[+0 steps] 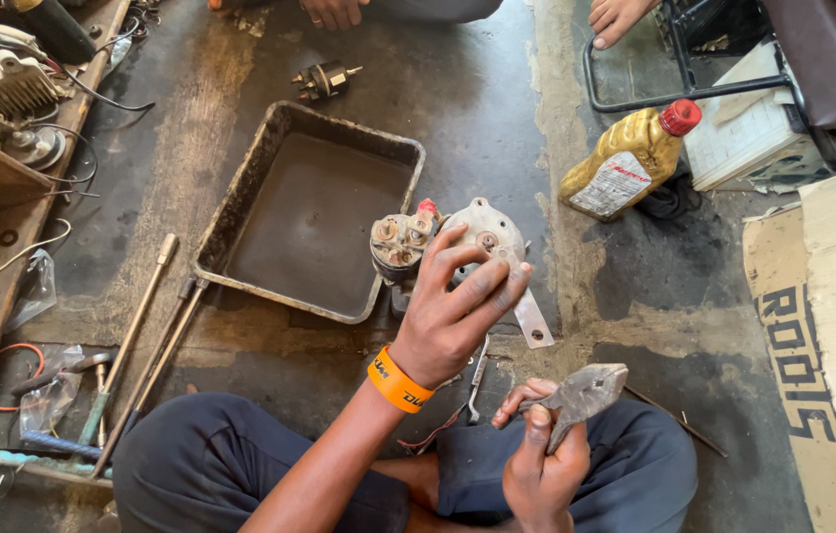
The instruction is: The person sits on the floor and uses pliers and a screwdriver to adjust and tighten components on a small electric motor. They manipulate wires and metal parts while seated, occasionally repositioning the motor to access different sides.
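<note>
My left hand, with an orange wristband, grips a grey metal motor assembly with a round end cover and a cylindrical part with terminals, holding it above the floor. My right hand is closed around the handles of grey pliers, jaws pointing up and to the right, just below the motor assembly. I sit cross-legged in dark blue trousers.
A dirty rectangular metal tray lies on the oily floor. A small cylindrical part lies beyond it. A gold oil bottle with a red cap lies at the right. Long tools rest at the left beside a wooden board with parts. Another person's hands show at the top.
</note>
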